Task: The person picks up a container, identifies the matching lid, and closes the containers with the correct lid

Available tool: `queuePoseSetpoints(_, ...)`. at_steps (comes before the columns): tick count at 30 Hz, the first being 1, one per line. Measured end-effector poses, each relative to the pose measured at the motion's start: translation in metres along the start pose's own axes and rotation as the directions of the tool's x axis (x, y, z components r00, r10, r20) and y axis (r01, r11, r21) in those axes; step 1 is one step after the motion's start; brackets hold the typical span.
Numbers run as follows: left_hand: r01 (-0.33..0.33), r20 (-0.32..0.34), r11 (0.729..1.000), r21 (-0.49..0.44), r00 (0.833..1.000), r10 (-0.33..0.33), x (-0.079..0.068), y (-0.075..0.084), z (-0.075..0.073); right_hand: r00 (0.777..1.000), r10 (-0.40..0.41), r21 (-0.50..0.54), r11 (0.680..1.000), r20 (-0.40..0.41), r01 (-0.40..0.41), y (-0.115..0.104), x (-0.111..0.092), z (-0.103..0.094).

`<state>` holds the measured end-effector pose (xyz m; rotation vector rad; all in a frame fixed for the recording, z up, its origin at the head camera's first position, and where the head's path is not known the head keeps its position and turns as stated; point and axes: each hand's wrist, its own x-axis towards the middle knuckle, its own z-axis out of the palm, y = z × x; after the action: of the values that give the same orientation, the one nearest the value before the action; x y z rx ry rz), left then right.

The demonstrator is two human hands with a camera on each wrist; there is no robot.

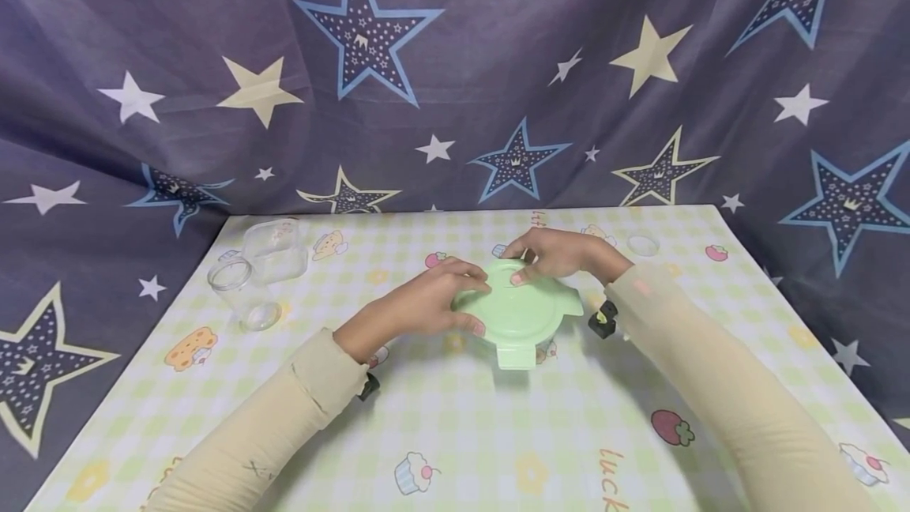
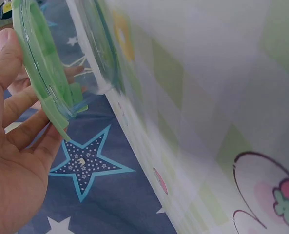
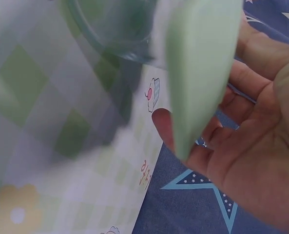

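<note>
A round light-green lid (image 1: 510, 310) with side flaps lies over a clear glass bowl (image 2: 96, 44) in the middle of the table. My left hand (image 1: 430, 300) grips the lid's left side, thumb near its front edge; from the left wrist, the fingers reach to its underside and a bluish seal ring shows inside the flaps. At the lid's far right edge my right hand (image 1: 550, 253) holds on, with the thumb on top. In the right wrist view one lid flap (image 3: 200, 73) hangs in front of the fingers, partly hiding them, and the bowl's glass base shows beyond.
Towards the left back stand a clear jar (image 1: 244, 295), tipped in this view, and a clear square container (image 1: 276, 250). A small clear round disc (image 1: 643, 244) lies at the back right. The checked tablecloth (image 1: 469, 433) meets a starry curtain (image 1: 455, 85) behind.
</note>
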<state>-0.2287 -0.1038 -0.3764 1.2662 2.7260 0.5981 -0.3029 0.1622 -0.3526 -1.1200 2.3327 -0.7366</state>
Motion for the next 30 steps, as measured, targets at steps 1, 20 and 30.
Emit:
queuePoseSetpoints(1, -0.002, 0.0, 1.0, -0.004, 1.0, 0.002, 0.0, 0.0, 0.0, 1.0, -0.001, -0.001, 1.0, 0.003, 0.001, 0.0, 0.0, 0.0)
queuePoseSetpoints(20, -0.029, -0.006, 1.0, 0.003, 1.0, 0.029, -0.002, -0.003, 0.0, 0.999, 0.036, 0.021, 0.999, 0.024, -0.037, 0.006, 0.006, -0.001)
queuePoseSetpoints(30, -0.035, -0.007, 0.999, -0.009, 0.999, 0.035, -0.001, -0.003, 0.001, 0.999, 0.037, 0.037, 0.999, 0.01, -0.037, 0.01, 0.004, 0.0)
